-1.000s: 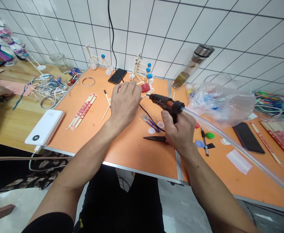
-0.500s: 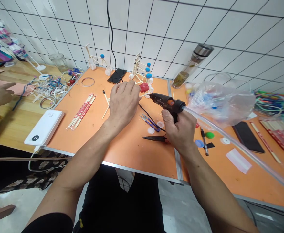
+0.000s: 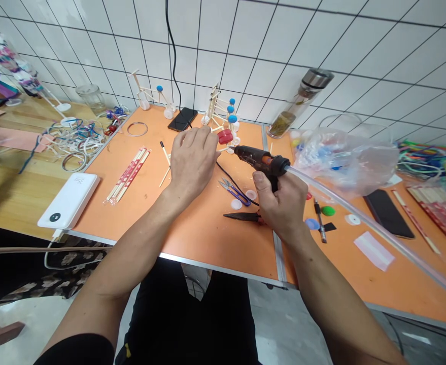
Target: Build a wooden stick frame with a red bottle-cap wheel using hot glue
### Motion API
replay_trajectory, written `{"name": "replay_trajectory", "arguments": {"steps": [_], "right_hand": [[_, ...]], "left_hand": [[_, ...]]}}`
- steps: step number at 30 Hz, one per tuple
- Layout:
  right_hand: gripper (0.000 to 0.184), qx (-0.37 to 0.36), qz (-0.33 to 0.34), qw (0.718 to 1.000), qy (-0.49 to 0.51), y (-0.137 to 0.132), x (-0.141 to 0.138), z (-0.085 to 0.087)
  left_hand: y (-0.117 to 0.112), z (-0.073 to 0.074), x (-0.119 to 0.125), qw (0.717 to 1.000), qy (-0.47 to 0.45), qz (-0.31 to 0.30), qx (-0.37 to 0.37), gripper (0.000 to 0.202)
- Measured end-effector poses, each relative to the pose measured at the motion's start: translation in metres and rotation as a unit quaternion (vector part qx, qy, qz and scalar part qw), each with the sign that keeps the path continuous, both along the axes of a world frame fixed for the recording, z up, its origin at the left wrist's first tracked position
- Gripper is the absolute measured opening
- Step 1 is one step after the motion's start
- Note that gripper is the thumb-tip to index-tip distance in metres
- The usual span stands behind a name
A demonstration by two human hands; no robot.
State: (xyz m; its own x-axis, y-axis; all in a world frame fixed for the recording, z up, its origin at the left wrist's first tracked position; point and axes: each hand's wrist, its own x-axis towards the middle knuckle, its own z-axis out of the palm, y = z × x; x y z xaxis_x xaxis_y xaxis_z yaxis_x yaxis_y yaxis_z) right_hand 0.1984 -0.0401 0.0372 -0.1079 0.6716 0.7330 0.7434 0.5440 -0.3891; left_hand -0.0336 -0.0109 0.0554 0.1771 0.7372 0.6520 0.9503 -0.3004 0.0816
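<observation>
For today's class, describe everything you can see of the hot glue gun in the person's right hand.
The hot glue gun is black plastic with an orange band near its rear, its handle wrapped in the right hand. It sits nearly level above the table, nozzle aimed left towards a red bottle cap; contact cannot be told. A long clear glue stick extends from its rear.

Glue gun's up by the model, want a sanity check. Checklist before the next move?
1. Right hand gripping glue gun: ok.
2. Nozzle near red bottle cap: ok, pointing toward it.
3. Left hand on stick model: ok, fingertips at the sticks.
4. Glue at nozzle tip: cannot tell, too small.
5. Black cable away from scissors: not ok, runs right alongside.
</observation>
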Motion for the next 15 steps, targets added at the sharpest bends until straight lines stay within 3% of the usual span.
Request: {"name": "replay_trajectory", "arguments": {"steps": [11,15], "right_hand": [[0.053,-0.008,0.002,1.000,0.008,0.003,0.001,-0.001],[0.045,-0.046,0.001,0.999,0.005,0.011,0.006,-0.001]], "left_hand": [[0.000,-0.002,-0.001,1.000,0.006,0.003,0.014,0.020],[0.001,-0.004,-0.002,1.000,0.009,-0.003,0.021,0.018]]}}
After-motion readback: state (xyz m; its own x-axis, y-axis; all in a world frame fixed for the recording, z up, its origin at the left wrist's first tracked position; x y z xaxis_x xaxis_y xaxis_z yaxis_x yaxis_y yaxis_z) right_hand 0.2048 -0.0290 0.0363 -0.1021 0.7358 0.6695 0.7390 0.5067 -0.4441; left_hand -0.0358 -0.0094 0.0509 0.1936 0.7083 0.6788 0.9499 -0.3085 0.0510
